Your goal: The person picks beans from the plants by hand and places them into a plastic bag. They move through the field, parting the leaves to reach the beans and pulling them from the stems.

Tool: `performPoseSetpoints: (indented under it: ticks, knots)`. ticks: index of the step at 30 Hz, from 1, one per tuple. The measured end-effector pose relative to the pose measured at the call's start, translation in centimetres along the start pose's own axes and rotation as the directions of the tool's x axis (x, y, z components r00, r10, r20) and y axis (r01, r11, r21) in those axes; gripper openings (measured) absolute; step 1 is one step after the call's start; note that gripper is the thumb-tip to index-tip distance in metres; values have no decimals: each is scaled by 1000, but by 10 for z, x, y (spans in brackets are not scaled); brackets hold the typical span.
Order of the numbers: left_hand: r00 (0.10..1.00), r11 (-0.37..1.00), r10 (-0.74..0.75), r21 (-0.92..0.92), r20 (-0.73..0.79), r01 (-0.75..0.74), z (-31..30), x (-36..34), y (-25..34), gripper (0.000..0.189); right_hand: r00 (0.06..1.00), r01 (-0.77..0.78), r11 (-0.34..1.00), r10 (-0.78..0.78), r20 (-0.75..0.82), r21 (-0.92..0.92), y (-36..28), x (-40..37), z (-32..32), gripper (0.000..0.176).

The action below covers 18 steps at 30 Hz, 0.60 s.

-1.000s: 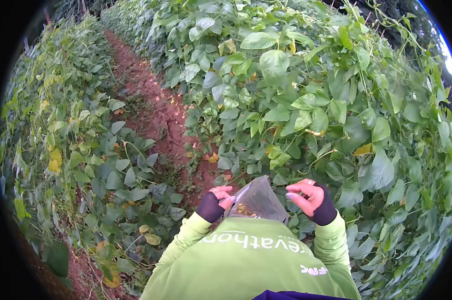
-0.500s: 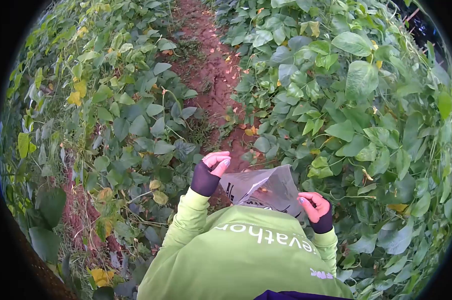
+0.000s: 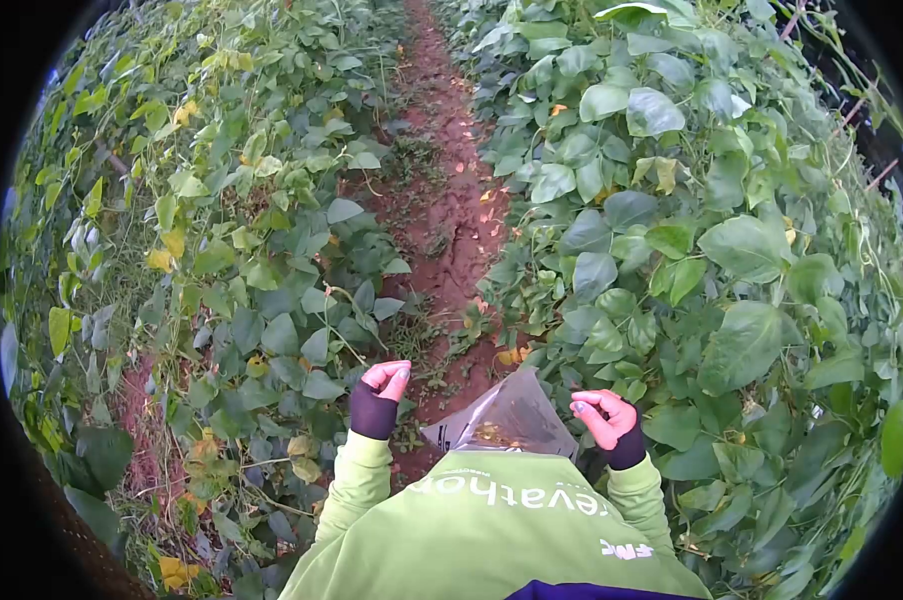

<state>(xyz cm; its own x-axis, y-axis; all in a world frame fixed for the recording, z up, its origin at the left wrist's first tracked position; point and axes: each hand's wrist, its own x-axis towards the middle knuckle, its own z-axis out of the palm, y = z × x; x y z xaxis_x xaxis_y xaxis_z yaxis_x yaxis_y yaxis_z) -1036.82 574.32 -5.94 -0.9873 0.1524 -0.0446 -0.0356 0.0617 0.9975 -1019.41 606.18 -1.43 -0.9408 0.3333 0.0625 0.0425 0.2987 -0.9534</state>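
Plastic bag [image 3: 507, 418] is resting against the chest of the green shirt [image 3: 492, 535], between the two hands. It is standing narrower and more peaked than half a second ago, when it was being stretched wide from corner to corner. The left hand [image 3: 382, 388] is now lifting clear of it, curled into a loose fist with nothing visible inside and a clear gap to the film. The right hand [image 3: 607, 418] is hovering just beside the bag's right edge with its fingers bent and thumb close to forefinger; whether it is pinching the plastic cannot be told. Some yellowish bits are showing through the film low down (too small to name). Judging from this, the bag is no longer being held open by both hands, and its mouth is sagging toward closed, propped mostly by the shirt. The head is also turning, so the red soil path [image 3: 452, 210] is now running up the middle between the leafy rows on the left [image 3: 252, 260] and right [image 3: 702, 240].
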Motion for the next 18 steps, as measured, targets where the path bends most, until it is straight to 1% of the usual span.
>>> performPoseSetpoints:
  ticks: [3,5,6,7,9,11,12,13,15,17,18]
  knots:
    - [987,994,104,1,123,-105,58,34,27,14,1000,-6,1000,6,-24,-11,3,21,-22,17]
    - [947,961,269,21,173,-277,92,56,46,14,998,-12,1000,12,-65,12,10,33,-31,17]
    - [927,945,310,39,213,-325,103,65,52,15,998,-4,1000,4,-67,8,12,40,-34,17]
    - [926,944,315,35,211,-329,114,76,54,15,997,-9,1000,11,-73,24,10,46,-36,17]
    - [888,921,372,9,271,-389,131,94,55,15,997,-21,999,24,-79,42,15,57,-38,17]
    - [891,930,355,-11,283,-367,144,111,60,15,998,-46,998,48,-50,35,18,70,-35,16]
    - [874,918,386,-27,296,-396,148,122,64,15,995,-79,994,83,-53,78,17,75,-33,16]
    - [855,904,417,-44,308,-425,152,134,69,14,995,-80,994,85,-54,81,19,82,-31,16]
    - [858,906,418,-69,299,-418,158,159,80,15,998,-53,998,52,-34,-28,27,96,-28,16]
    - [886,921,390,-116,252,-373,160,191,89,16,997,-61,997,59,-39,-37,31,115,-23,16]
    - [850,884,464,-77,250,-460,159,213,89,16,996,-65,997,63,-61,-30,34,127,-20,16]
